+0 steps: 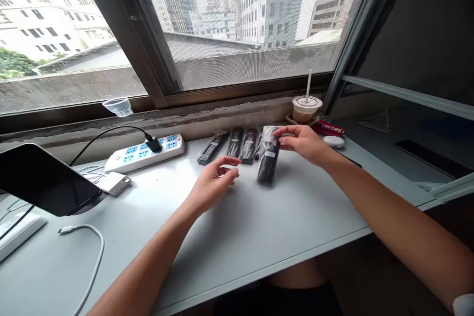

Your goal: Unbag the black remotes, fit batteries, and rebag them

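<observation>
My right hand (301, 143) pinches the top of a black item in a clear plastic sleeve (269, 155), with a small white label on it. The packet hangs tilted just above the desk and is slightly blurred; what the black item is, I cannot make out. Behind it, several similar black packets (248, 145) lie side by side near the wall, one of them partly hidden by the held packet. My left hand (217, 182) is held just in front of the row, its fingers curved and apart, with nothing in it.
A white power strip (146, 152) with a black plug lies at the back left. Left of it are a tablet (44, 177), a white adapter (114, 182) and a white cable (99, 247). An iced drink cup (305, 108) and a white earbud case (333, 141) stand at the back right.
</observation>
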`<state>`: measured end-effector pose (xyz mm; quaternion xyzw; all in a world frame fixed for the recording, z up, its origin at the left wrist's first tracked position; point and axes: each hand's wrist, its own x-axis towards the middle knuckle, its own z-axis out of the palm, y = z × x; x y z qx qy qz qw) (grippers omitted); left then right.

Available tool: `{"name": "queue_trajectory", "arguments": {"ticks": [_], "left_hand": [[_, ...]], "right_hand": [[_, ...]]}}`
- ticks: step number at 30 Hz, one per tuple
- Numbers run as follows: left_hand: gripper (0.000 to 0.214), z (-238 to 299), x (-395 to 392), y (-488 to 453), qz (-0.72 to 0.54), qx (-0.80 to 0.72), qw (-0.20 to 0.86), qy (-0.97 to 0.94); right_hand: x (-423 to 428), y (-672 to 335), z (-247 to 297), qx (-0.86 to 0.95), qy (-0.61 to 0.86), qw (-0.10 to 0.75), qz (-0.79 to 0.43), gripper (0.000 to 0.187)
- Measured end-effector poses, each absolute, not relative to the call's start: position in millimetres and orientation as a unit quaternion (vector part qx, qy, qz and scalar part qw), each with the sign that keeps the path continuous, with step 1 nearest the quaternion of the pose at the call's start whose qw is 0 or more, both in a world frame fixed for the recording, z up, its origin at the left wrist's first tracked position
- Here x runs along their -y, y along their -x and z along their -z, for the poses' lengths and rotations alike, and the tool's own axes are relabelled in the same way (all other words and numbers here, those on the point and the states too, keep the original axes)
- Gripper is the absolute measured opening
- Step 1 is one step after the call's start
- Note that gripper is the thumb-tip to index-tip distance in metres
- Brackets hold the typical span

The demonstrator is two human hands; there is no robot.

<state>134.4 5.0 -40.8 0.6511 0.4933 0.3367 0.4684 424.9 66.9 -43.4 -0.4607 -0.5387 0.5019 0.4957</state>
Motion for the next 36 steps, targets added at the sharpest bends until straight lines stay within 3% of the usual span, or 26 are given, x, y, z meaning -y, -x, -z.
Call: {"name": "queue_trajectory", "arguments": {"ticks": [3, 7, 16, 25, 36], "left_hand": [[0.031, 40, -5, -133, -0.33, -0.494, 0.46, -0.66], [0.032, 40, -4, -132, -0.314, -0.501, 0.453, -0.667], [0.035, 39, -1, -129, -0.309, -0.511, 0.44, -0.671], [0.031, 39, 1, -132, -0.302, -0.501, 0.423, -0.691], [0.026, 33, 3, -137, -0.322, -0.499, 0.379, -0.71]], "right_hand": [[-94, -441, 45, 0.533, 0.524, 0.519, -0.416, 0.016], [-128, -453, 46, 0.622, 0.637, 0.387, -0.239, 0.023], [-139, -428, 43, 0.71, 0.651, 0.23, -0.14, 0.016], [-82, -412, 49, 0.726, 0.673, 0.125, -0.071, 0.064], [-79, -390, 50, 0.8, 0.57, 0.128, -0.14, 0.091]]}}
